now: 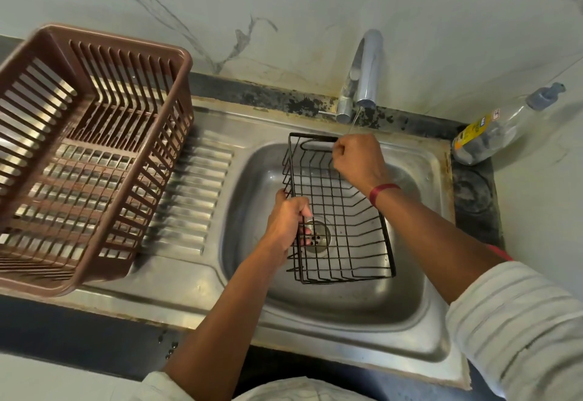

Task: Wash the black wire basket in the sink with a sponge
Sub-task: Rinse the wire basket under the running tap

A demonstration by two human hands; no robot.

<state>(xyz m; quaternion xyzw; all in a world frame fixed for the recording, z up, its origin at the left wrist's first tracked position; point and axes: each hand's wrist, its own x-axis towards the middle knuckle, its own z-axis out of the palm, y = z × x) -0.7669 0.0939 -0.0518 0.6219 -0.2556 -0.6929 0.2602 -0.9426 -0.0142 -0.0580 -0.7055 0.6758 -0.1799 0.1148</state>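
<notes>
Both hands grip the black wire basket over the sink — left hand mid-side, right hand fisted on the far rim.

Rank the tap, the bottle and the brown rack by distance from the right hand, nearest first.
From the right hand:
1. Tap, just behind it, at the sink's back edge.
2. Bottle, off to the right on the counter.
3. Brown rack, far left on the drainboard.
</notes>
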